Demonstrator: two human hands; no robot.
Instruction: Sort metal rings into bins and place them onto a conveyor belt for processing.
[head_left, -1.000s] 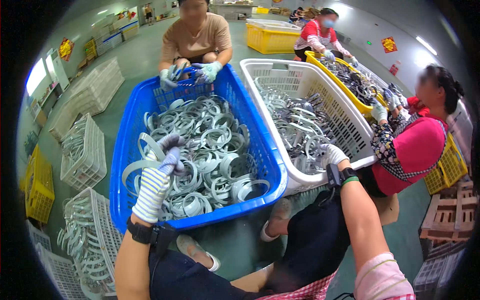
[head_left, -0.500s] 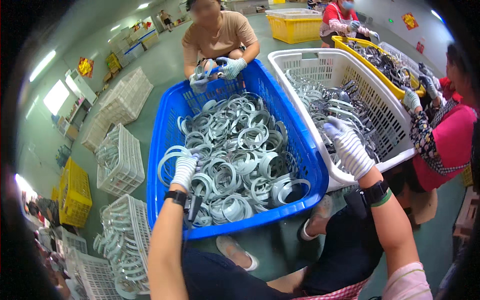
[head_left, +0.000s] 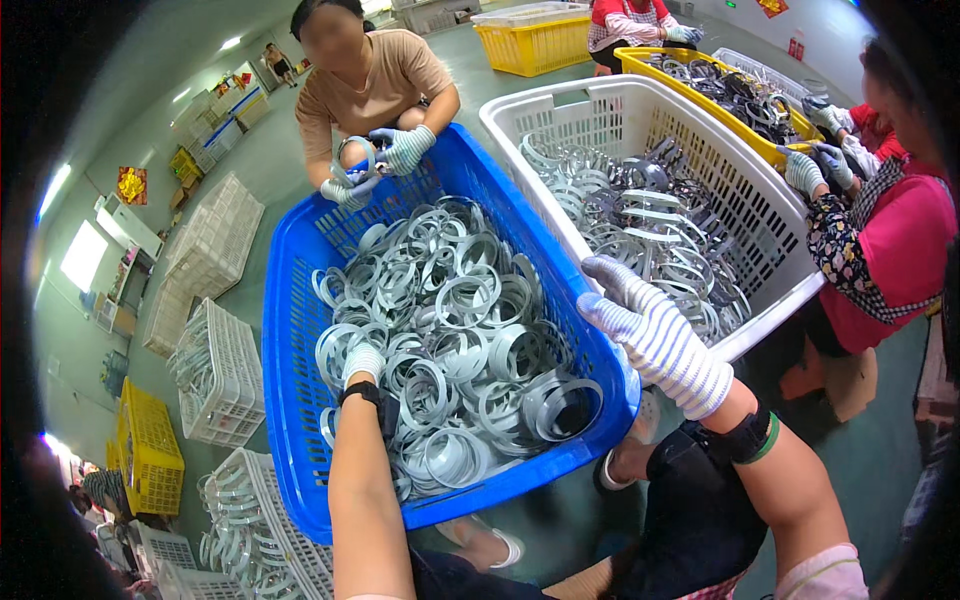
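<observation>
In front of me, a big blue plastic basket [head_left: 455,512] holds a heap of pale grey-white rings [head_left: 455,355], some showing a shiny band. My left hand [head_left: 364,362], in a striped glove, reaches down into the left part of the heap. A ring overlaps that hand, and its fingers are hidden among the rings. My right hand [head_left: 660,340], gloved too, is raised over the blue basket's right rim with its fingers stretched out and nothing in it. Just beyond it stands a white basket [head_left: 772,322] with more rings and darker shiny bands.
Across the blue basket, a person [head_left: 385,80] in striped gloves holds a ring. On the right, a person in pink [head_left: 890,255] works at a yellow basket [head_left: 640,62]. White crates of rings [head_left: 225,375] and a yellow crate [head_left: 150,450] stand on the left.
My left hand has gone deeper into the rings, its fingers now hidden. My right hand has moved from over the white basket's rings back toward the blue rim. The whole view has shifted.
</observation>
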